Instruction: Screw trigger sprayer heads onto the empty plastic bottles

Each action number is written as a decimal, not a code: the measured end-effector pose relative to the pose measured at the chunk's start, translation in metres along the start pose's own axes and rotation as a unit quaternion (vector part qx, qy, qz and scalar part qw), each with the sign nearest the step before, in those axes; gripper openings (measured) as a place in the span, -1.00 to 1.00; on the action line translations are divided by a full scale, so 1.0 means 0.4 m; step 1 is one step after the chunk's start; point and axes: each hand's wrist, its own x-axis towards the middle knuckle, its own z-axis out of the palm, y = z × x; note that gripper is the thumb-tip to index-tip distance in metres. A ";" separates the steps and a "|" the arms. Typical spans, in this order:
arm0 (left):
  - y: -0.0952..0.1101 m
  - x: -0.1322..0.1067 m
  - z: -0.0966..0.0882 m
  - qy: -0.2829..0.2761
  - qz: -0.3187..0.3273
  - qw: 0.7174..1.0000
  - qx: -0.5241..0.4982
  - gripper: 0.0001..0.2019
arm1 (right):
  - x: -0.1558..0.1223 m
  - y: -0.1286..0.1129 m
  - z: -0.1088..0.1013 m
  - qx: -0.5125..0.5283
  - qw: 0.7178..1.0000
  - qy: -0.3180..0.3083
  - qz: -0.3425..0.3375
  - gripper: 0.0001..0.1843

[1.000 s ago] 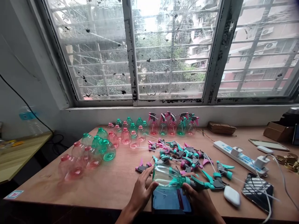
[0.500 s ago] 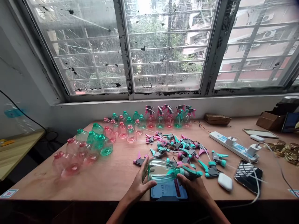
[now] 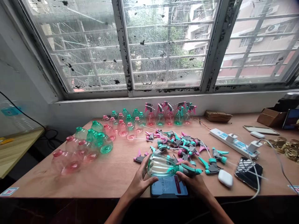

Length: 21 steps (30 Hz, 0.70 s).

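Clasping green bottle [image 3: 158,166] in left hand [image 3: 141,179], its sprayer [image 3: 189,170] in right hand [image 3: 192,182] — few topped bottles [image 3: 150,119] far, many bare bottles [image 3: 122,128] left, loose sprayers [image 3: 212,168] right.

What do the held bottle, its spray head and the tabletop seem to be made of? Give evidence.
Held bottle: probably glossy, green-tinted plastic; highlights streak its see-through wall.
Spray head: likely opaque plastic, given solid grey and turquoise colouring.
Tabletop: wood or laminate perhaps, smooth and brown with soft reflections.
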 end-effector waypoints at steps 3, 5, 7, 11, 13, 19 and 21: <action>0.000 -0.003 0.001 -0.006 -0.018 1.000 -0.005 -0.06 | -0.001 0.002 -0.002 0.011 1.000 0.017 0.022 -0.51; -0.005 -0.007 0.003 -0.013 -0.038 0.999 -0.031 -0.06 | -0.002 0.003 -0.004 0.023 0.999 0.025 0.035 -0.49; -0.009 -0.008 0.003 -0.013 -0.049 0.997 -0.056 -0.01 | -0.004 0.000 -0.004 0.029 0.999 0.015 0.035 -0.51; -0.011 -0.004 -0.001 0.003 -0.029 0.997 -0.067 0.01 | -0.003 -0.011 -0.003 0.014 0.999 -0.027 0.014 -0.56; -0.011 -0.002 -0.003 -0.005 -0.024 0.997 -0.066 -0.04 | -0.001 -0.011 -0.004 0.003 0.999 -0.035 0.012 -0.57; -0.019 -0.006 0.003 -0.020 -0.043 0.996 -0.081 -0.02 | 0.002 0.006 -0.009 0.011 0.999 -0.023 0.029 -0.52; -0.023 -0.007 0.006 -0.008 -0.046 0.995 -0.092 -0.03 | 0.003 0.010 -0.008 0.002 0.999 -0.024 0.023 -0.53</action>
